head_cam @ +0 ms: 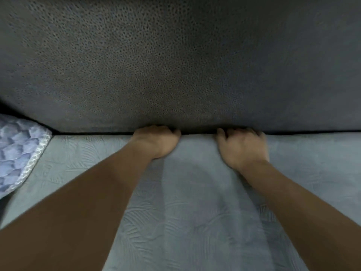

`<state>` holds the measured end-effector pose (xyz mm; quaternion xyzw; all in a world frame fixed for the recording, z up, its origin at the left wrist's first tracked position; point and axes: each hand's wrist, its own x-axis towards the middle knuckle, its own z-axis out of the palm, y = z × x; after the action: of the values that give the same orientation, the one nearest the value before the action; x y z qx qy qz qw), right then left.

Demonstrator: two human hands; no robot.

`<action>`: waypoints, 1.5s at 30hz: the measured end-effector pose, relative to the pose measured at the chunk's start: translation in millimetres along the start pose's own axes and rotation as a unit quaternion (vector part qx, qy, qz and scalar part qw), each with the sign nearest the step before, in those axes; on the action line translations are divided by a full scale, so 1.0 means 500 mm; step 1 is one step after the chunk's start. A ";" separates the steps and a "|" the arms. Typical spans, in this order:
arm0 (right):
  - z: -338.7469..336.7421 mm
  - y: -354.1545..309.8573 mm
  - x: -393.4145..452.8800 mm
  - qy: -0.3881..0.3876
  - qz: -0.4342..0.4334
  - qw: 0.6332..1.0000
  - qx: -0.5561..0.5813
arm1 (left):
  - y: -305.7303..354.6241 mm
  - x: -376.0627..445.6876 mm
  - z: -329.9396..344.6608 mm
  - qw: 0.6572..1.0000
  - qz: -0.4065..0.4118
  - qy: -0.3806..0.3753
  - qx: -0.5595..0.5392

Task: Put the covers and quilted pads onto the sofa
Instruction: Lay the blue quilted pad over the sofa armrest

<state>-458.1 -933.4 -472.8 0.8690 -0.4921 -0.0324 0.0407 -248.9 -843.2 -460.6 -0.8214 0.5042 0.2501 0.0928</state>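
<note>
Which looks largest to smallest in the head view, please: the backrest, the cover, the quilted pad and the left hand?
1. backrest
2. cover
3. quilted pad, cut off by the frame edge
4. left hand

The sofa backrest (175,61) is covered in a dark grey, leather-like material with a fine pebbled grain; it looks matt, with only a faint sheen where light falls across the middle. The seat cover (185,212) is a pale blue-grey cloth, soft and matt like a short-napped velvet, with leaf shapes embossed into it in low relief and a few shallow creases running along it. At the left edge lies a quilted pad (17,151) of lavender-blue fabric, puffed into scale-like pockets by its stitching and slightly lustrous. Its border is a white, satiny trim that catches the light and looks glossier than the rest.
</note>
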 end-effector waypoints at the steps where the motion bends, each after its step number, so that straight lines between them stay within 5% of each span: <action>1: 0.001 0.006 0.000 -0.021 -0.004 1.000 -0.019 | 0.012 -0.013 0.004 1.000 -0.010 0.027 -0.009; 4: -0.006 -0.019 0.000 -0.003 -0.054 0.998 -0.020 | 0.031 -0.061 0.032 0.978 -0.016 0.190 0.089; 7: -0.029 -0.060 -0.029 -0.010 0.053 0.998 0.030 | 0.035 -0.146 0.064 0.976 -0.030 0.206 -0.062; 9: -0.046 -0.148 -0.079 0.008 0.055 0.997 0.054 | 0.030 -0.242 0.079 0.942 -0.008 0.236 -0.237; 12: -0.086 -0.355 -0.192 -0.025 -0.142 0.973 0.182 | -0.061 -0.426 0.108 0.884 -0.083 0.277 -0.367; 15: -0.143 -0.549 -0.264 -0.039 -0.314 0.899 0.303 | -0.237 -0.597 0.168 0.866 -0.267 0.366 -0.210; 17: -0.166 -0.644 -0.255 -0.043 -0.399 0.869 0.288 | -0.340 -0.662 0.196 0.865 -0.374 0.293 -0.158; 21: -0.174 -0.746 -0.174 -0.079 -0.480 0.858 0.166 | -0.409 -0.655 0.202 0.863 -0.440 0.138 -0.205; 25: -0.173 -0.813 -0.128 -0.113 -0.481 0.867 0.062 | -0.386 -0.577 0.192 0.813 -0.538 0.107 -0.196; 28: -0.177 -0.876 -0.111 -0.124 -0.475 0.871 0.009 | -0.387 -0.546 0.200 0.870 -0.443 0.185 -0.113; 31: -0.168 -0.912 -0.098 -0.107 -0.474 0.873 -0.024 | -0.421 -0.507 0.169 0.881 -0.425 0.150 -0.145; 37: -0.104 -0.857 -0.112 0.112 -0.395 0.873 0.264 | -0.440 -0.413 0.124 0.853 -0.486 0.107 -0.156; 40: -0.127 -0.853 -0.116 0.088 -0.291 0.878 0.370 | -0.440 -0.417 0.139 0.831 -0.504 0.180 -0.152; 43: -0.164 -0.865 -0.094 0.075 -0.198 0.809 0.548 | -0.432 -0.416 0.184 0.797 -0.500 0.302 -0.154; 45: -0.189 -0.870 -0.070 0.090 -0.222 0.774 0.586 | -0.433 -0.410 0.193 0.787 -0.501 0.325 -0.156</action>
<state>-96.1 -676.7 -422.9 0.8083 -0.2037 0.3325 -0.4410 -165.4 -541.4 -461.8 -0.9946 -0.0242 -0.0378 -0.0933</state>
